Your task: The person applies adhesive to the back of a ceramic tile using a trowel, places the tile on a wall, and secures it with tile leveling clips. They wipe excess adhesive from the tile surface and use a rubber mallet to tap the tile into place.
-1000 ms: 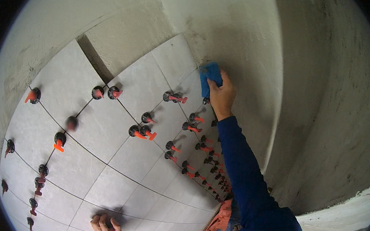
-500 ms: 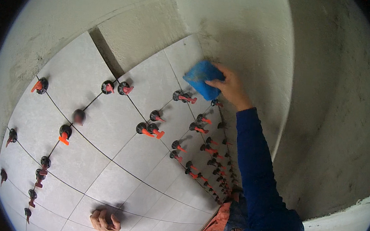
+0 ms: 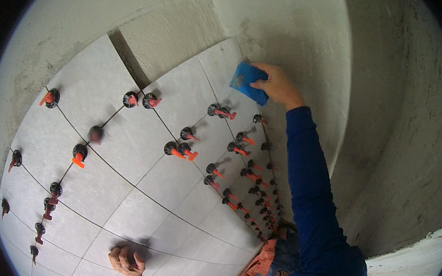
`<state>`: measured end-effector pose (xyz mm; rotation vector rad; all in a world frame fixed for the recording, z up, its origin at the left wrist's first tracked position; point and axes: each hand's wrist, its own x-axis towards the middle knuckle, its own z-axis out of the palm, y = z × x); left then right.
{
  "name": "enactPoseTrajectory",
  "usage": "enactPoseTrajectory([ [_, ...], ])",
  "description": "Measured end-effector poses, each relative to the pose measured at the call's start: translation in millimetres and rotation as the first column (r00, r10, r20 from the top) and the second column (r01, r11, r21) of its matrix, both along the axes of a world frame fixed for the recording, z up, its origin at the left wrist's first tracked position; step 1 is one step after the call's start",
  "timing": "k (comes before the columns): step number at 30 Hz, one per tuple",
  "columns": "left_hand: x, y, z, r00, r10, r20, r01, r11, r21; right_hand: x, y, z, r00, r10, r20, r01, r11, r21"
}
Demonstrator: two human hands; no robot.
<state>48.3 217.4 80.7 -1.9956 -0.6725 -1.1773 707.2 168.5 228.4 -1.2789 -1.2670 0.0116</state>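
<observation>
A blue sponge [image 3: 248, 83] with a brownish patch is gripped by my right hand [image 3: 279, 86], fingers on its far side and thumb across its face. I hold it at the upper right corner of the pale grey tiles [image 3: 119, 176], where they meet the plaster wall. Lower down, my left hand [image 3: 128, 264] rests against the tiles with bent fingers slightly apart, and nothing shows in it. Round black tile levelling clips with red-orange handles stand along the joints, among them a pair [image 3: 180, 150] left of and below the sponge.
Bare plaster [image 3: 167, 35] lies beyond the tiles' top edge, with a dark slot [image 3: 128, 58] cut into it. A rough grey wall [image 3: 388, 125] rises to the right of my arm. Orange-red cloth [image 3: 258, 263] shows beneath my blue sleeve. A white curved edge [image 3: 414, 257] is at lower right.
My right hand has moved the sponge a little up and right, toward the corner by the wall. The left hand stays nearly in place.
</observation>
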Motion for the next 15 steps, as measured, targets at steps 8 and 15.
enactPoseTrajectory([
  [8,-3.2,-2.1,-1.7,1.000,-0.014,-0.003,0.013,0.998,-0.068,-21.3,-12.2,-58.8,0.987,-0.106,-0.119,0.100,0.994,-0.053],
  [15,-10.6,-2.6,-4.0,0.999,-0.050,-0.002,0.049,0.990,-0.132,-38.9,-31.7,-26.0,0.993,-0.076,-0.091,0.082,0.995,0.059],
])
